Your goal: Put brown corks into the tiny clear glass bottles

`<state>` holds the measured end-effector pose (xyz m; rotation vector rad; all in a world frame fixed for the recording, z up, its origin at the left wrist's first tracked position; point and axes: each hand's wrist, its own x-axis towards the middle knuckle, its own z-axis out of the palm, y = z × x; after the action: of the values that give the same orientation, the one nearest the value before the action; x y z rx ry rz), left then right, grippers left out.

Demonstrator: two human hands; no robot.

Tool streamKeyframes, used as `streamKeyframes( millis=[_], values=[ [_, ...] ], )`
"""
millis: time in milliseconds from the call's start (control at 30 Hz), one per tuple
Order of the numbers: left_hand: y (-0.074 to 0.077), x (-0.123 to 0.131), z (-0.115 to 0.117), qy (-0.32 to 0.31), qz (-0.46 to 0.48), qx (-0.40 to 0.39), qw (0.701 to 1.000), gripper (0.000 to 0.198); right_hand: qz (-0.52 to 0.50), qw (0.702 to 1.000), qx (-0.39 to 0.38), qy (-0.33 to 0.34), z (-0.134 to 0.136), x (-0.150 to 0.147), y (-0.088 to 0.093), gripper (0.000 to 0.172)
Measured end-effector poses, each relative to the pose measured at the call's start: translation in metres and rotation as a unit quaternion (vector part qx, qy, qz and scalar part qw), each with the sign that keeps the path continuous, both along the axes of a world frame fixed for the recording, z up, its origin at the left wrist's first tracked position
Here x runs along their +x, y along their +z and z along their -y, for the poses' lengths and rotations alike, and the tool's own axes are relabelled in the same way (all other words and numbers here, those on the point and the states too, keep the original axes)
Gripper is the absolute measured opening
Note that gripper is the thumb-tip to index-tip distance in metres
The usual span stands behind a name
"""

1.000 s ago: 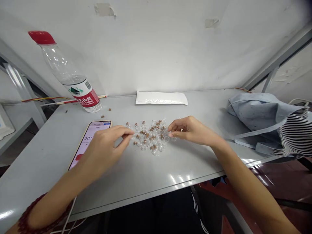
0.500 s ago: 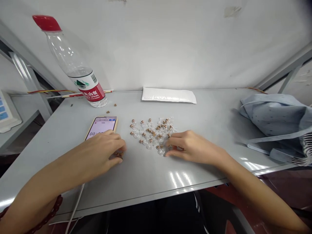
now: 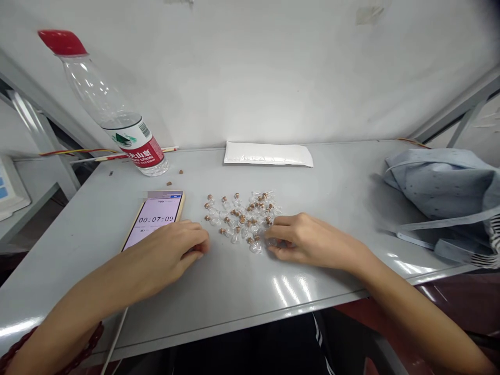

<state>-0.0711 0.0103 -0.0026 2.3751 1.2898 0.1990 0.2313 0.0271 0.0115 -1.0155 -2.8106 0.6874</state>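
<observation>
Several tiny clear glass bottles with cork stoppers (image 3: pixel 242 219) lie in a loose cluster on the grey table (image 3: pixel 219 291). At the cluster's right edge, my right hand (image 3: pixel 300 239) has its thumb and fingers closed around a small glass bottle (image 3: pixel 273 242), which they partly cover. My left hand (image 3: pixel 175 250) is left of the cluster, beside the phone. Its thumb and forefinger are pinched together. Whatever sits between those fingertips is hidden.
The phone (image 3: pixel 156 211) shows a running timer. Behind it are two loose corks (image 3: pixel 169 183) and a red-capped water bottle (image 3: pixel 133 140). A white padded packet (image 3: pixel 267 154) rests by the wall. Light blue cloth (image 3: pixel 441 182) lies at the right.
My left hand has moved right, off the small brown corks it covered, and more of the phone screen shows. The right hand stays at the cluster's edge. The view has shifted slightly.
</observation>
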Motion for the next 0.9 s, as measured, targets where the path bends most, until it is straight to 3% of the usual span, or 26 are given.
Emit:
streamKeyframes(
  millis=[100,300,433,600,733,900],
  values=[
    [0.002,-0.003,-0.002,0.000,-0.031,-0.040,0.999,0.016,-0.036,0.999,-0.027,-0.008,-0.001,0.001,0.001,0.018],
    [0.013,-0.018,-0.002,0.076,-0.042,-0.052,0.995,0.012,-0.069,0.997,-0.038,-0.027,-0.003,0.004,0.001,0.019],
    [0.016,-0.021,-0.001,0.057,-0.049,-0.038,0.996,0.009,-0.092,0.995,-0.025,-0.030,-0.003,0.007,0.001,0.020],
    [0.009,-0.014,-0.002,0.010,-0.040,-0.026,0.999,0.012,-0.153,0.988,-0.005,-0.032,-0.002,0.008,0.001,0.021],
    [0.003,-0.005,-0.001,0.022,-0.033,-0.009,0.999,0.013,-0.219,0.974,-0.027,-0.054,0.001,0.002,-0.003,0.014],
    [0.014,0.016,0.003,0.036,0.011,0.008,0.999,0.016,-0.262,0.958,-0.093,-0.067,0.005,-0.009,-0.008,0.011]
  ],
)
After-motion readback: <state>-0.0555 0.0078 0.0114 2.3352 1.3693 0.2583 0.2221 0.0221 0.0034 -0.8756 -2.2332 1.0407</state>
